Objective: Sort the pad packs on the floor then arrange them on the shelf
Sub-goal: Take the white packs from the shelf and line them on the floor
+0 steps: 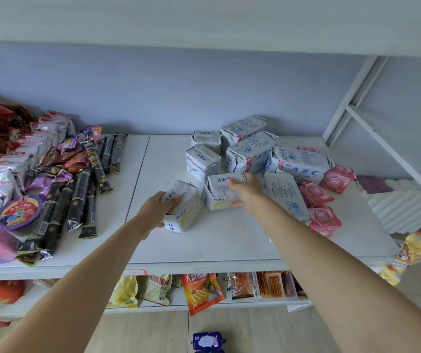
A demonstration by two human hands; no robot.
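Head view: most pad packs (248,151) are shelved, the left hand (157,207) and right hand (246,191) each gripping one white ABC pack, and a blue pack (208,340) remains on the floor (140,332).

Head view of a white shelf (217,240): the left hand (157,207) grips a white ABC pad pack (182,212) lying tilted on the board, while the right hand (246,191) grips an upright ABC pack (220,197) just beside it. Behind stand more white ABC packs (251,152), with pink pad packs (324,220) to their right and dark snack sticks (84,197) well apart at the left. A blue pack (207,340) lies on the floor (140,332) below.
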